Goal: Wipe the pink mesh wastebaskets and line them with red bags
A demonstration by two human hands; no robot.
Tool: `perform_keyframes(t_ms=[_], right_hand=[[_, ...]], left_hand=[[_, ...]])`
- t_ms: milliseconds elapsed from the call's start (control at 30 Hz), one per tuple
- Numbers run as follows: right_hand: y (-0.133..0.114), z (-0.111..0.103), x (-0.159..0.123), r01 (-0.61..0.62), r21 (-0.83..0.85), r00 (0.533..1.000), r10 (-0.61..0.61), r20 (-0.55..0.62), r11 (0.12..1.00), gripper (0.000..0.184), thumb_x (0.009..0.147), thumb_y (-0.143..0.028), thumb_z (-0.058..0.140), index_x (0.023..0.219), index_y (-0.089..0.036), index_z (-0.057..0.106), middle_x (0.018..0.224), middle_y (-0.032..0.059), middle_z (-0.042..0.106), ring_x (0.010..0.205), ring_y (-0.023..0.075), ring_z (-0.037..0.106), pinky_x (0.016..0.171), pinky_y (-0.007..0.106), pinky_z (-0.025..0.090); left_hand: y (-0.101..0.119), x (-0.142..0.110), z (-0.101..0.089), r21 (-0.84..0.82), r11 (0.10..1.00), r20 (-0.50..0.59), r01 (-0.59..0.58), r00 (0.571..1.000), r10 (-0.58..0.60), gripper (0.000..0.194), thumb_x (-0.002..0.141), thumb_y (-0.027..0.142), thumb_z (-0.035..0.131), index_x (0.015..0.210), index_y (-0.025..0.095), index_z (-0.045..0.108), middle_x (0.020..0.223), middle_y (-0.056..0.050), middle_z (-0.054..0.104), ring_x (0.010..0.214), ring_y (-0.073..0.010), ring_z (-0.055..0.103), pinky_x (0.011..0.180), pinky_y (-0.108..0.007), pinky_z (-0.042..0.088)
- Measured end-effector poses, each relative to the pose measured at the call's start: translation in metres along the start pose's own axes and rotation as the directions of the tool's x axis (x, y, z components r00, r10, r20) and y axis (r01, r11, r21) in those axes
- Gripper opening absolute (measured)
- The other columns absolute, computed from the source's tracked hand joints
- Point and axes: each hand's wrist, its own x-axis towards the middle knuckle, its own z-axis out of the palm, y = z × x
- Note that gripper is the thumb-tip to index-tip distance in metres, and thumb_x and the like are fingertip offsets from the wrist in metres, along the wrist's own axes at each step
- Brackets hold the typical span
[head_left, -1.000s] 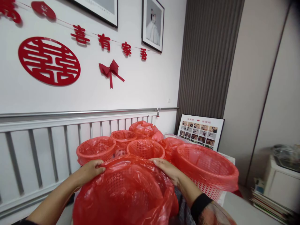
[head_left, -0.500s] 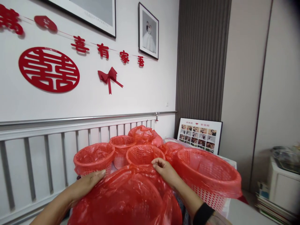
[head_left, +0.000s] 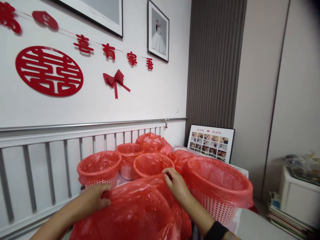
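Holding the thin red plastic bag toward the cloth-covered table's near edge, with the left hand part-closed and the right hand pinched on its lip, risks tearing under uneven pull, while perforated pinkish-white plastic baskets farther back contain red film liners.

A home room, judging by the wall radiator, wedding portrait and red bow.
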Motion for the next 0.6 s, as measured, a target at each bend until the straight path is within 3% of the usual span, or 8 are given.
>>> perform_keyframes(t_ms=[100, 233, 400, 600], right_hand=[[0.0, 0.002, 0.0, -0.121, 0.087, 0.991, 0.117, 0.059, 0.989, 0.017, 0.084, -0.036, 0.048, 0.081, -0.023, 0.057, 0.08, 0.0028, 0.063, 0.078, 0.0204, 0.06, 0.076, 0.033, 0.048], [0.01, 0.016, 0.002, -0.194, 0.109, 0.977, 0.183, 0.107, 0.975, 0.018, 0.081, -0.038, 0.047, 0.074, -0.023, 0.053, 0.07, -0.0012, 0.056, 0.068, 0.0177, 0.055, 0.068, 0.03, 0.044], [0.028, 0.037, 0.004, -0.244, 0.089, 0.964, 0.231, 0.133, 0.966, 0.013, 0.078, -0.033, 0.05, 0.07, -0.023, 0.053, 0.066, -0.0019, 0.054, 0.065, 0.0167, 0.052, 0.067, 0.03, 0.042], [0.045, 0.049, -0.002, -0.309, 0.072, 0.941, 0.294, 0.165, 0.948, 0.011, 0.075, -0.03, 0.055, 0.066, -0.023, 0.052, 0.064, -0.0025, 0.054, 0.065, 0.0161, 0.049, 0.067, 0.03, 0.038]], left_hand=[[-0.006, 0.006, -0.002, -0.176, 0.984, -0.052, -0.031, 0.998, 0.022, 0.027, 0.078, 0.046, 0.057, 0.076, 0.022, 0.044, 0.075, 0.005, 0.049, 0.071, -0.0144, 0.043, 0.066, -0.029, 0.032], [-0.015, 0.019, -0.003, -0.478, 0.878, -0.036, 0.012, 0.999, -0.034, 0.051, 0.078, 0.074, 0.051, 0.076, 0.025, 0.038, 0.071, 0.008, 0.037, 0.066, -0.0123, 0.03, 0.063, -0.028, 0.027], [-0.037, 0.057, 0.004, -0.433, 0.901, -0.084, 0.017, 0.995, -0.059, 0.049, 0.073, 0.07, 0.054, 0.069, 0.025, 0.037, 0.069, 0.007, 0.038, 0.066, -0.0135, 0.032, 0.065, -0.029, 0.029], [-0.063, 0.091, 0.018, -0.412, 0.91, -0.038, 0.044, 0.997, -0.066, 0.043, 0.074, 0.066, 0.055, 0.068, 0.025, 0.041, 0.07, 0.004, 0.045, 0.067, -0.0159, 0.041, 0.065, -0.03, 0.035]])
